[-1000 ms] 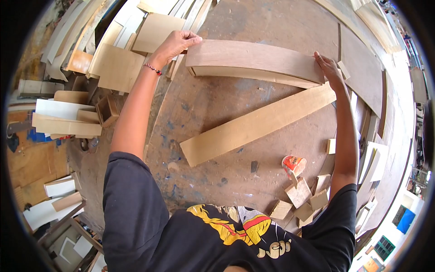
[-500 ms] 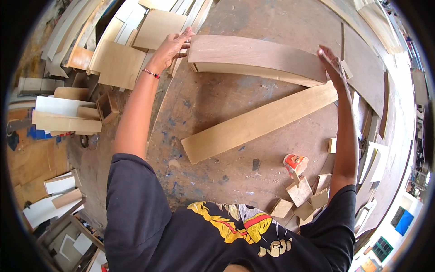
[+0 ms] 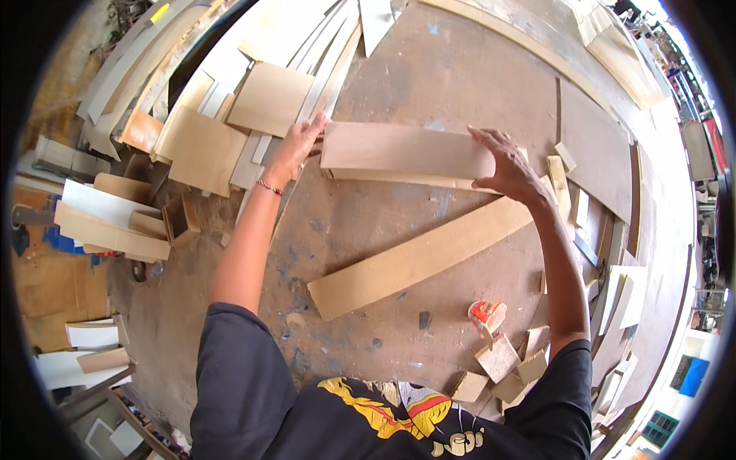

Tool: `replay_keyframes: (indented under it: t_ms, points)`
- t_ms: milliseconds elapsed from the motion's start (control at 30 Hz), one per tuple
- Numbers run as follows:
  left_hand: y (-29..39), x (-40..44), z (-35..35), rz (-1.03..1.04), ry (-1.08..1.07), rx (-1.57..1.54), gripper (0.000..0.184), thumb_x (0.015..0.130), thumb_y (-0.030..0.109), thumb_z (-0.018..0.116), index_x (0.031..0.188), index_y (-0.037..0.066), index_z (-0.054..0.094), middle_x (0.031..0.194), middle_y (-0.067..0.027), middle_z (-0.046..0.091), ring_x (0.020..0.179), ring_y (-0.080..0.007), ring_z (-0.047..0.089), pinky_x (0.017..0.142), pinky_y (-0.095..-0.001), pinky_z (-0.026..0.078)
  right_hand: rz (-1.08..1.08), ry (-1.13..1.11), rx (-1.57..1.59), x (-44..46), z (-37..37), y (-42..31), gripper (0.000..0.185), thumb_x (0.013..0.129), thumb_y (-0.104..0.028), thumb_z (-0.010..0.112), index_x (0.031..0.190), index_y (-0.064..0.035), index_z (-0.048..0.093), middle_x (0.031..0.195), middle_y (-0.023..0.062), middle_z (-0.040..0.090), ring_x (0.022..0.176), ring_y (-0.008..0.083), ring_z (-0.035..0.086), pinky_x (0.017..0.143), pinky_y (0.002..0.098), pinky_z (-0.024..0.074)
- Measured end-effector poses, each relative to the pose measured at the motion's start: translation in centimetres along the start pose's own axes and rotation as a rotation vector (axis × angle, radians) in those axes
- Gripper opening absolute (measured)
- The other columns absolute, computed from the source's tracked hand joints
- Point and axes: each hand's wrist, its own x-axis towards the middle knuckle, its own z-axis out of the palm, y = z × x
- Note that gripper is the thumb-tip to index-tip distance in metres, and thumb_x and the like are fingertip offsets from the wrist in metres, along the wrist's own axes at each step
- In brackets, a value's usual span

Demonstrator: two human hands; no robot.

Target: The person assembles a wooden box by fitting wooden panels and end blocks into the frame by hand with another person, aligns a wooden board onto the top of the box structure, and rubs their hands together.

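A worker in a black T-shirt (image 3: 418,410) with a yellow, red and grey print leans over a brown, paint-flecked bench (image 3: 368,330), both arms stretched forward. Nearest the shirt, toward the right sleeve, small wood blocks (image 3: 498,359) lie in a loose cluster, with an orange-and-white cup (image 3: 484,313) just beyond them. Farther in, a flat pale plank (image 3: 422,257) crosses the bench at a slant, its right end running up beside the right wrist.

Past it lies the long wooden piece (image 3: 399,149), side to side between the hands, its broad pinkish face up and a paler strip showing along the near side. The right hand (image 3: 514,170) spans its right part, thumb at the near side and fingertips toward the far edge; whether that grip is clamped on the wood cannot be told. The left hand (image 3: 297,149), below which a braided bracelet (image 3: 270,186) circles the wrist, is at the left end, its grip loose, fingers apart.

Beyond the left hand, a square panel (image 3: 270,98) rests among stacked boards; across the bench to the right, a large brown sheet (image 3: 594,146) lies flat.
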Motion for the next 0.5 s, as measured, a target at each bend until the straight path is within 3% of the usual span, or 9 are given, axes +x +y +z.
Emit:
replay_keyframes:
  t_ms: [33, 100, 133, 300, 400, 500]
  points:
    - [0.0, -0.1, 0.1, 0.014, 0.002, 0.002, 0.070, 0.077, 0.063, 0.051, 0.105, -0.001, 0.055, 0.097, -0.0105, 0.058, 0.092, -0.0188, 0.055, 0.078, -0.0321, 0.044, -0.005, 0.012, -0.006, 0.1, -0.3, -0.2, 0.082, 0.055, -0.010, 0.076, 0.128, -0.0123, 0.040, 0.121, 0.0130, 0.045, 0.114, 0.0298, 0.040, 0.099, 0.0398, 0.0328]
    - [0.0, -0.1, 0.2, -0.005, 0.031, -0.037, 0.056, 0.083, 0.054, 0.050, 0.103, 0.002, 0.058, 0.087, -0.0037, 0.060, 0.076, -0.0095, 0.056, 0.067, -0.0231, 0.046, -0.022, -0.046, 0.040, 0.3, -0.7, -0.7, 0.080, 0.055, -0.008, 0.074, 0.128, -0.0120, 0.041, 0.118, 0.0127, 0.045, 0.112, 0.0299, 0.041, 0.097, 0.0390, 0.0347]
    - [0.0, -0.2, -0.1, -0.003, -0.007, -0.025, 0.065, 0.078, 0.061, 0.051, 0.104, 0.002, 0.057, 0.097, -0.0087, 0.058, 0.093, -0.0168, 0.053, 0.076, -0.0314, 0.044, -0.044, -0.034, 0.033, 0.2, -1.3, -1.1, 0.079, 0.055, -0.005, 0.072, 0.127, -0.0114, 0.042, 0.117, 0.0121, 0.046, 0.110, 0.0296, 0.041, 0.095, 0.0381, 0.0374]
    - [-0.5, -0.2, -1.0, 0.034, 0.036, -0.023, 0.060, 0.080, 0.059, 0.050, 0.104, 0.005, 0.058, 0.097, -0.0058, 0.059, 0.093, -0.0154, 0.053, 0.074, -0.0296, 0.043, -0.042, -0.020, 0.020, -2.7, -3.0, -3.9, 0.079, 0.053, -0.005, 0.073, 0.126, -0.0113, 0.043, 0.118, 0.0113, 0.045, 0.110, 0.0293, 0.041, 0.095, 0.0377, 0.0393]
    - [-0.1, -0.5, -0.8, 0.029, 0.053, 0.002, 0.058, 0.082, 0.057, 0.050, 0.105, 0.005, 0.058, 0.098, -0.0048, 0.059, 0.093, -0.0144, 0.052, 0.074, -0.0288, 0.044, -0.027, -0.187, 0.227, -5.1, -1.5, -5.0, 0.083, 0.048, -0.007, 0.077, 0.125, -0.0123, 0.044, 0.121, 0.0108, 0.042, 0.112, 0.0289, 0.040, 0.099, 0.0378, 0.0369]
    - [0.0, -0.4, -0.4, 0.017, 0.029, -0.008, 0.057, 0.082, 0.055, 0.051, 0.105, 0.004, 0.058, 0.098, -0.0051, 0.059, 0.092, -0.0134, 0.052, 0.075, -0.0297, 0.044, -0.095, -0.299, 0.209, -6.6, 1.1, -5.2, 0.083, 0.049, -0.006, 0.076, 0.125, -0.0097, 0.042, 0.121, 0.0107, 0.042, 0.115, 0.0302, 0.038, 0.099, 0.0373, 0.0363]
